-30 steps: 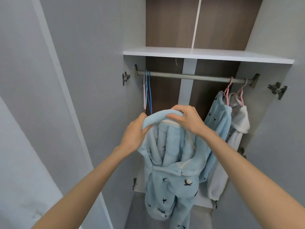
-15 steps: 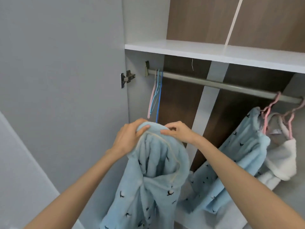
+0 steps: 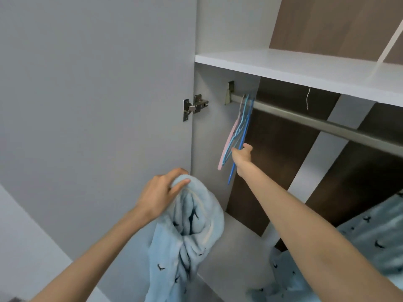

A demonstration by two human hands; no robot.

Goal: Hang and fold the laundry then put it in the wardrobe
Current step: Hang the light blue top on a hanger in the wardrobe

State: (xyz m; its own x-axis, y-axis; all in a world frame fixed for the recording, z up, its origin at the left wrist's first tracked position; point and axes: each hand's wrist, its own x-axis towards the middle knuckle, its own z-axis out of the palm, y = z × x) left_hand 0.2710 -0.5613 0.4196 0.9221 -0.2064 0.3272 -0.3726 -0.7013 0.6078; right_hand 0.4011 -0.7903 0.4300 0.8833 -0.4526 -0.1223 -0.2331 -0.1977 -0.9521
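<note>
The left hand (image 3: 160,194), low and centre-left in the frame, holds the light blue fleece garment with small dark prints (image 3: 192,232) bunched at its top, fingers (image 3: 181,184) curled into the cloth; the rest hangs down out of the bottom edge. The right hand (image 3: 242,156) reaches to the cluster of thin pink and blue plastic hangers (image 3: 238,131) at centre frame; whether it has closed on one I cannot tell.

The hangers sit packed together, so drawing one out could likely drag its neighbours off the grey metal rail (image 3: 327,125). The one-handed hold on the plush garment may slip under its weight.

Room is tight here: the hangers hang at the rail's left end, just beside the grey wardrobe side wall (image 3: 209,149), with the white shelf (image 3: 305,68) near above. Rightward the rail runs bare toward a second light blue printed garment (image 3: 370,236) at lower right.
</note>
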